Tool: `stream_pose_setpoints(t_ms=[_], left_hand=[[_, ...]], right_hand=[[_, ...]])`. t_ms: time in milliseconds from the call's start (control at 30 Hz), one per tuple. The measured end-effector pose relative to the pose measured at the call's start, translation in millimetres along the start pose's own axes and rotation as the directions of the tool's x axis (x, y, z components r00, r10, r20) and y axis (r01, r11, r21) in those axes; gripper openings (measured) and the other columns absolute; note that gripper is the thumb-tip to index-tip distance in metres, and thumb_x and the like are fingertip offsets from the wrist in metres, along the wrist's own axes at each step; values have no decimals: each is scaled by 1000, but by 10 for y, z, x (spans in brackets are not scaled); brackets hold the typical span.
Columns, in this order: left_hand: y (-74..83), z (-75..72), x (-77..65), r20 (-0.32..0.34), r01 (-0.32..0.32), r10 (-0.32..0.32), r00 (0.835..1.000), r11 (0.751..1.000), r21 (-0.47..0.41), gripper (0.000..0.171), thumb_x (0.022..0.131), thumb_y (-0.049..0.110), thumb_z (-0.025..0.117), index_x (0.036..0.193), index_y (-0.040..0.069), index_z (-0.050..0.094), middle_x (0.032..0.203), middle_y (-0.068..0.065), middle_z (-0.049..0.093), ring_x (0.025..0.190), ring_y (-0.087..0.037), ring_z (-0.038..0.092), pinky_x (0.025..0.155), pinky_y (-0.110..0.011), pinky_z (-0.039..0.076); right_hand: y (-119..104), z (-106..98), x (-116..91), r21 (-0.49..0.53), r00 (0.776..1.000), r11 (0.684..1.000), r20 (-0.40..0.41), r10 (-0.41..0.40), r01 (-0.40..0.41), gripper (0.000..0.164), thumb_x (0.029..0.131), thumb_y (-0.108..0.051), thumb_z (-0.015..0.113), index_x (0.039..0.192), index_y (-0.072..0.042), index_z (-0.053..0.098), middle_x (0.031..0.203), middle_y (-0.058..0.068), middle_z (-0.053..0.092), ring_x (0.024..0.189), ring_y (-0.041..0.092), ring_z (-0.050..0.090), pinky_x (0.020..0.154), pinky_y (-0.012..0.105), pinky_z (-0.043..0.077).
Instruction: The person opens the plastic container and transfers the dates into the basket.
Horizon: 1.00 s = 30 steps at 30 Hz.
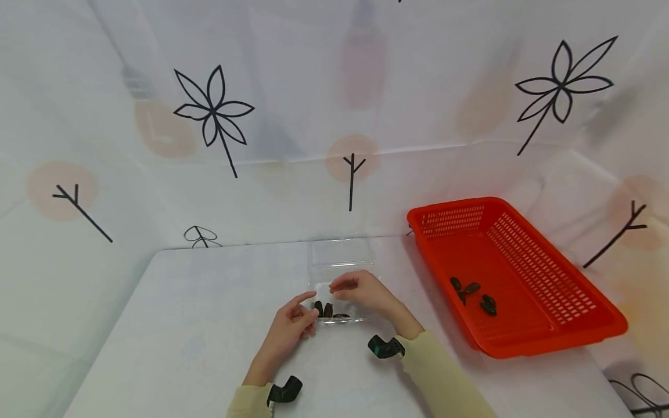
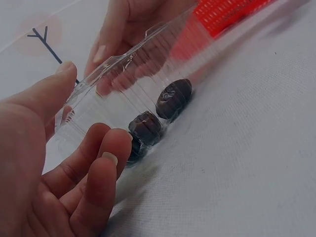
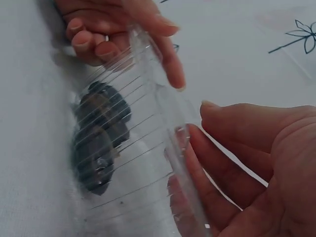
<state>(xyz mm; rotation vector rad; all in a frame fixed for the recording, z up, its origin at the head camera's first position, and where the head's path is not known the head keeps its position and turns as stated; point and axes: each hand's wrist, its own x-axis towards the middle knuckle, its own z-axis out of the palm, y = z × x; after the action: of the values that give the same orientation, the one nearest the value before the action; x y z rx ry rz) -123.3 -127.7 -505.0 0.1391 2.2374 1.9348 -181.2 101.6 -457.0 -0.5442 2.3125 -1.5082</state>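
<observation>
A clear plastic box (image 1: 325,290) stands on the white-covered table with its lid (image 1: 342,253) folded back, away from me. Along its near wall lie several dark brown oval pieces (image 1: 328,310) that look like dates; one date (image 2: 175,98) shows through the ribbed plastic. My left hand (image 1: 286,328) holds the box's near left corner, its lower fingers (image 2: 101,185) curled against the outside. Over the right part of the box, my right hand (image 1: 368,292) hovers with thumb and fingers apart, nothing seen between them. Some of its fingers (image 3: 182,202) show through the plastic.
To the right stands a red plastic basket (image 1: 449,244) with perforated sides. Several more dates (image 1: 488,305) lie on its floor near the left side. A patterned white cloth (image 1: 292,197) hangs behind the table's far edge.
</observation>
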Motion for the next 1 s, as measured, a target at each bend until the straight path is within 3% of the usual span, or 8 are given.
stream_pose_setpoints(t_ms=[300, 633, 1000], left_hand=[[241, 22, -101, 0, 17, -17, 1000, 1000, -8, 49, 94, 14, 70, 140, 5, 55, 80, -9, 62, 65, -25, 63, 57, -26, 49], [304, 30, -110, -2, 12, -12, 1000, 1000, -10, 46, 94, 11, 70, 138, 4, 56, 80, -12, 62, 65, -25, 63, 57, -26, 49], [297, 25, -110, 14, -1, 1, 1000, 999, -33, 46, 95, 9, 68, 138, 2, 55, 78, -9, 62, 64, -23, 62, 57, -26, 49]], right_hand=[[30, 80, 48, -156, 994, 988, 101, 28, -12, 23, 90, -12, 72, 113, -9, 74, 104, -1, 71, 93, 15, 64, 86, 39, 52], [23, 108, 58, -235, 988, 971, 151, 0, 36, 25, 83, -2, 74, 108, -6, 75, 87, -4, 71, 79, 10, 63, 76, 31, 51], [21, 117, 65, -282, 983, 956, 179, -27, 78, 22, 81, 4, 77, 102, -5, 77, 84, -5, 67, 78, 9, 58, 74, 27, 50]])
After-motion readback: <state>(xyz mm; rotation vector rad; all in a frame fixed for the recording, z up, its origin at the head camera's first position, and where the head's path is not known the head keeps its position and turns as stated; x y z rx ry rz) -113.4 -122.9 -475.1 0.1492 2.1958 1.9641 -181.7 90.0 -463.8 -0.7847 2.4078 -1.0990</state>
